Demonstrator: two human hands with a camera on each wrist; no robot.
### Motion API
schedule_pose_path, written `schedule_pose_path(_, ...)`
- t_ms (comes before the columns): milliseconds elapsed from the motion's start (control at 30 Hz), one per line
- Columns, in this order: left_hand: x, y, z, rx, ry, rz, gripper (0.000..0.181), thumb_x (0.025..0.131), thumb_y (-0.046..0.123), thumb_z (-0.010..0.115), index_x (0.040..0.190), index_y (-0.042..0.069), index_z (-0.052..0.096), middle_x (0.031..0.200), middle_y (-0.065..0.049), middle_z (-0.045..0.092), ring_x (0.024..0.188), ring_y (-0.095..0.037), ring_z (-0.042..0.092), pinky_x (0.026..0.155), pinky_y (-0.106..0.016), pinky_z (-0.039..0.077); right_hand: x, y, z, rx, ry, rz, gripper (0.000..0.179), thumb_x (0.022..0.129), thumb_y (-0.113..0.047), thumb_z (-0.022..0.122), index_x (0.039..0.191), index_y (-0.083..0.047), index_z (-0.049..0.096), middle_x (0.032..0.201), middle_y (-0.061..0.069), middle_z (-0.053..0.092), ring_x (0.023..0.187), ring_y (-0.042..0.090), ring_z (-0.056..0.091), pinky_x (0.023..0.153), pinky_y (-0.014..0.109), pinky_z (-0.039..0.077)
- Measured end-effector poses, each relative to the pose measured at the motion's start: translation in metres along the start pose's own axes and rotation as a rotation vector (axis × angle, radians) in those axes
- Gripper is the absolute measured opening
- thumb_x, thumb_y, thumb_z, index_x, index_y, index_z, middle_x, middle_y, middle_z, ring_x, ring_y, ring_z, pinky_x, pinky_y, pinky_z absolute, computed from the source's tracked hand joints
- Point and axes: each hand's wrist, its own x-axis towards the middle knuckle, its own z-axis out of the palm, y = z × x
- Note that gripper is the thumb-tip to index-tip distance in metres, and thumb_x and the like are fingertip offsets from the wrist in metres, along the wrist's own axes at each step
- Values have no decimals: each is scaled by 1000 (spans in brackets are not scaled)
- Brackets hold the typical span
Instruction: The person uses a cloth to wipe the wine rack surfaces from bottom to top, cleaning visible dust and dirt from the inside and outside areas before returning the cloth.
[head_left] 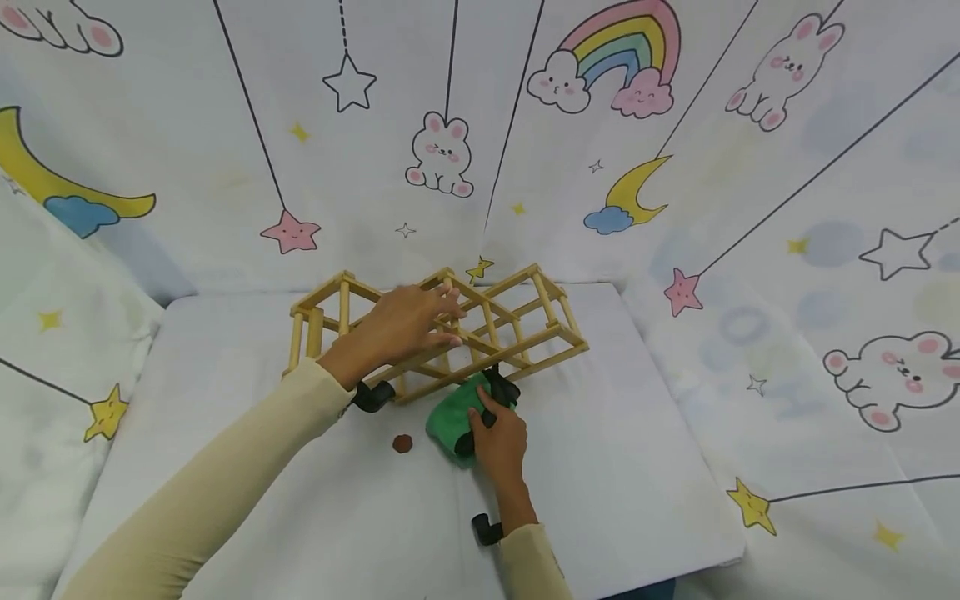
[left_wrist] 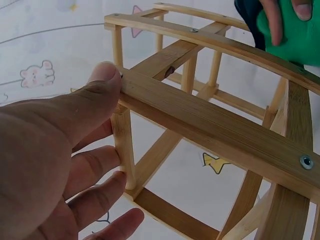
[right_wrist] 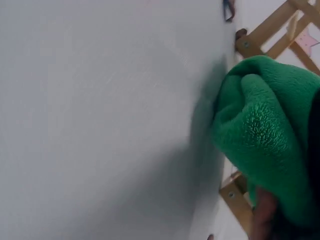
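A light wooden rack (head_left: 551, 333) with bars and round posts lies across the far part of the table. My left hand (head_left: 412, 321) is at it; in the left wrist view the thumb (left_wrist: 104, 72) presses on the end of a bar and the fingers (left_wrist: 102, 157) lie along the post below. With my right hand (head_left: 501, 442) I grip a bunched green cloth (head_left: 447, 417) with black parts, close to the rack's near side. Folds of the plush green cloth (right_wrist: 260, 120) fill the right of the right wrist view, hiding most of that hand.
A small reddish-brown round piece (head_left: 402, 443) lies on the white tabletop (head_left: 615, 467), left of the cloth. Behind the table hangs a white printed backdrop (head_left: 360, 192) with stars and rabbits, close to the rack's far side.
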Motion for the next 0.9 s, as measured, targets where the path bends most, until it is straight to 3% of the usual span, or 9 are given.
schedule_pose_path(133,0,0,-1,8,3,8,46,94,47,78,131,20,76,157,-9,57,115,-34,74,98,-51,60,0,1,2,117,-58,-22,45,99,-27,78,142,-31,68,147,5,66,144,31,56,120,58,43)
schedule_pose_path(333,1,0,-1,6,-5,6,46,92,50,80,129,23,77,156,-6,59,111,-35,74,91,-49,62,-2,3,0,-64,12,98,39,94,-23,82,132,-29,76,136,11,73,125,38,69,95,58,59)
schedule_pose_path(500,1,0,-3,22,-3,12,48,92,52,79,129,22,77,156,-6,58,115,-35,74,92,-49,62,-3,0,3,33,-41,30,42,97,-26,80,138,-31,72,142,8,69,139,38,60,117,68,39)
schedule_pose_path(700,-12,-3,-7,-58,-43,51,52,97,42,77,141,15,70,160,-12,55,142,-36,59,116,-59,48,-5,6,0,-30,-29,112,35,95,-26,83,128,-34,78,139,9,72,134,38,64,108,61,52)
schedule_pose_path(767,-22,-7,-11,-96,-32,36,54,98,41,78,144,15,68,158,-12,57,148,-37,53,119,-61,43,-8,4,-6,39,-34,76,35,95,-26,83,128,-36,78,141,7,71,137,34,62,114,58,49)
schedule_pose_path(900,-47,-24,-22,-137,70,-33,56,95,39,81,145,15,68,150,-11,65,144,-39,55,118,-61,44,-14,-6,-16,238,-91,-82,31,96,-29,82,126,-37,79,139,-2,73,137,22,63,119,47,47)
